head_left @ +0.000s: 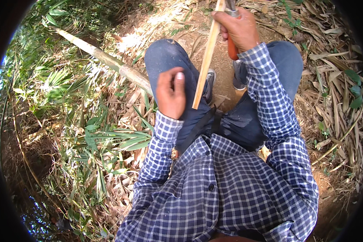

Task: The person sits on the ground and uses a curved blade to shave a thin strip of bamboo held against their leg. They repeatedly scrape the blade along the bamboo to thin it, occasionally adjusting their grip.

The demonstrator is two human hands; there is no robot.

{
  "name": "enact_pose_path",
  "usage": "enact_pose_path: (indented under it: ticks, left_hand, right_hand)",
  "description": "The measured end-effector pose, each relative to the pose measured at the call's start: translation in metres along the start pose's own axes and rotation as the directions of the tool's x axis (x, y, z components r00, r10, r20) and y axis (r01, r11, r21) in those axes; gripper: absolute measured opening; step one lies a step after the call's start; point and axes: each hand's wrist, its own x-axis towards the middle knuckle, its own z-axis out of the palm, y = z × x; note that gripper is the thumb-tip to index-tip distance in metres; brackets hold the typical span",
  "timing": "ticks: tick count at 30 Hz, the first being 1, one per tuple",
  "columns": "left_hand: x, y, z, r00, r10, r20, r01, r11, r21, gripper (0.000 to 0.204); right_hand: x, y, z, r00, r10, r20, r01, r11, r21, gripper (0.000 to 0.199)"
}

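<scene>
My right hand (244, 30) is closed around the orange handle (232, 49) of a tool. Its metal part rises past my fingers and leaves the picture at the top, so I cannot tell its kind. Against that metal, by my thumb, lies a pale bamboo strip (206, 64). The strip slants down toward my lap, with its lower end free between my thighs. Over my left thigh hovers my left hand (171, 93), empty, thumb apart from its loosely bent fingers and a short way left of the strip.
I squat on bare soil strewn with dry leaves (330, 84). A long bamboo pole (105, 58) slants from the far left to beside my left knee. Green plants (60, 86) grow along the left. My shoes (210, 82) show between my knees.
</scene>
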Motion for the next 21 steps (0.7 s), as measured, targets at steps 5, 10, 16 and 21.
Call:
enact_pose_path:
  ticks: [5,10,16,21]
  left_hand:
    - [0.016,-0.025,-0.038,0.934,0.182,-0.307,-0.045,0.913,0.405,0.037]
    - [0.060,-0.110,-0.027,0.936,-0.069,-0.346,0.200,0.911,0.361,0.053]
    - [0.011,-0.046,0.109,0.728,0.096,0.679,-0.194,0.978,0.071,0.032]
    - [0.100,-0.111,0.084,0.996,0.033,-0.077,0.033,0.687,0.726,0.058]
  right_hand:
    - [-0.007,-0.003,-0.025,0.998,-0.006,-0.058,0.009,0.998,0.066,0.018]
    - [-0.002,-0.010,-0.015,0.990,0.098,-0.097,-0.078,0.977,0.197,0.021]
    - [0.013,-0.003,-0.023,0.978,-0.029,-0.206,0.043,0.997,0.061,0.019]
    - [-0.005,-0.027,-0.018,0.950,0.113,-0.292,-0.077,0.988,0.130,0.017]
